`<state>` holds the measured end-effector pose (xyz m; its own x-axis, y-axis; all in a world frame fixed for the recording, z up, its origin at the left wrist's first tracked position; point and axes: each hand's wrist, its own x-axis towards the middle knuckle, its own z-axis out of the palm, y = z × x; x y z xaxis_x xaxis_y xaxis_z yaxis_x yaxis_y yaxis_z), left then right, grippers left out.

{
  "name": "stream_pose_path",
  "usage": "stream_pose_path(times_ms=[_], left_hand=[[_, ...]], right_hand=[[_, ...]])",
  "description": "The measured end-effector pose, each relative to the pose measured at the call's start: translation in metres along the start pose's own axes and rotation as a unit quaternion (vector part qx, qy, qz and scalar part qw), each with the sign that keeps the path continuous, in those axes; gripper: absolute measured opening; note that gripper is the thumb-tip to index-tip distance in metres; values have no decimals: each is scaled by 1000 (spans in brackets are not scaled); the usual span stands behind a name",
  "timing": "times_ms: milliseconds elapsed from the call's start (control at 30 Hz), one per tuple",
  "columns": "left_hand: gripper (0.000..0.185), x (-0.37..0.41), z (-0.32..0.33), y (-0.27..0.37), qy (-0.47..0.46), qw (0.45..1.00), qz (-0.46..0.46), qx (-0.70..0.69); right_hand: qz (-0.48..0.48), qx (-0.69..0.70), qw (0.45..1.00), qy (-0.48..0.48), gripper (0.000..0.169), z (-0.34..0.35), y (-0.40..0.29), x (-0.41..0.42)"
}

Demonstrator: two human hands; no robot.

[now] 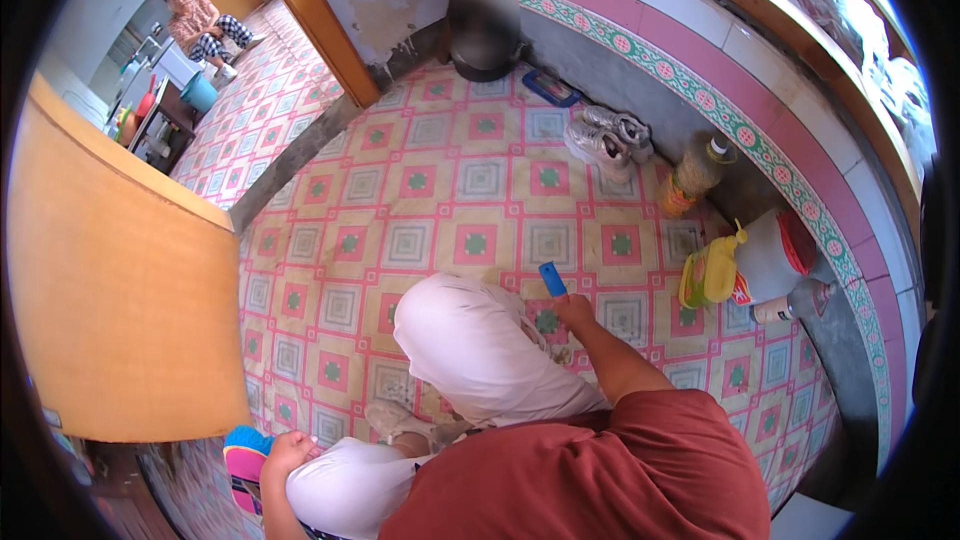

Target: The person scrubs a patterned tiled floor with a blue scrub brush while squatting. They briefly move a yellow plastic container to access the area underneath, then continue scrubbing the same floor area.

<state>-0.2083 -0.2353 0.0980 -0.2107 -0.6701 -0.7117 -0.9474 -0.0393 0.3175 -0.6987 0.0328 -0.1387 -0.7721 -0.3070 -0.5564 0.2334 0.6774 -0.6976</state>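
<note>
My right hand (574, 312) is closed around a small tool with a flat blue end (553, 279), held above the patterned floor beside my right knee. The rest of the tool is hidden in my fingers, so its exact kind is unclear. My left hand (291, 451) lies by my left knee with its fingers curled. Just beyond that hand and wrist is a bright pink and blue item (244, 457), partly covered by my forearm. Whether my left hand grips anything cannot be made out. Below me, a beige shoe (397, 420) shows between my legs.
Along the right wall stand a pair of sneakers (609, 139), a filled plastic bottle (694, 172), a yellow pump jug (711, 270) and a clear bottle (795, 304). A dark round object (484, 30) is in the far corner. Beyond the wooden door (135, 277), a person (206, 30) sits.
</note>
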Motion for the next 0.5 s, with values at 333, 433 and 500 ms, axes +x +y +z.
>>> stream_pose_path(times_ms=[333, 433, 500], left_hand=[[16, 17, 1, 75, 68, 988, 106, 84], [13, 43, -1, 123, -35, 990, 65, -116], [14, 52, -13, 158, -48, 989, 88, -112]], right_hand=[[-73, -11, 992, 99, 30, 13, -18, 39], [-99, -74, 978, 167, 29, 8, -12, 56], [-78, -74, 979, 174, 29, 6, 10, 73]])
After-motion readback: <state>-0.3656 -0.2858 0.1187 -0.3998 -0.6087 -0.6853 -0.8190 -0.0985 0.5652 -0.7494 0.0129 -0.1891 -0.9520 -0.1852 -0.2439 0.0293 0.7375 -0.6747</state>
